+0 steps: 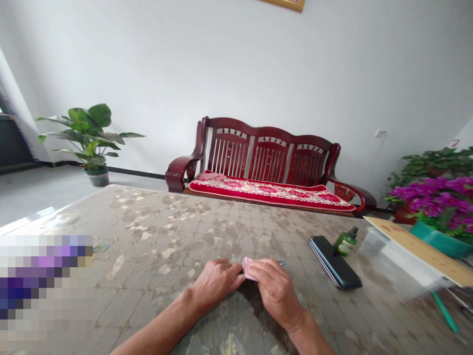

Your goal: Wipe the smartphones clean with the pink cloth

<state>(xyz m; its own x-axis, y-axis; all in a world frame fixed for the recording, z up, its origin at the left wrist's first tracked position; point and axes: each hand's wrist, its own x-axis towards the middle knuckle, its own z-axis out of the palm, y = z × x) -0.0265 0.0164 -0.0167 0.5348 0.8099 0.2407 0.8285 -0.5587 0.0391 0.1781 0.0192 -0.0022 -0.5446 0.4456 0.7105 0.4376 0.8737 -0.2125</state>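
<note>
My right hand point(276, 292) pinches a small, crumpled pink cloth point(247, 266), which pokes out between the fingers and thumb. Close on its left, my left hand point(219, 277) is closed, with the fingers curled down and the thumb pointing at the cloth. What the left fingers hold is hidden. A thin bluish tip point(282, 263) shows just beyond the right knuckles; the thing it belongs to cannot be made out. Both hands are low over the patterned tablecloth point(148, 276), near the middle of the table's near side.
To the right lie a dark phone point(336, 261), a green pump bottle point(346, 241) and a clear plastic box point(395, 266) with a tan board point(417, 246) on top. Purple flowers point(436, 197) stand behind. A wooden bench point(269, 153) and a potted plant point(92, 143) are beyond the table.
</note>
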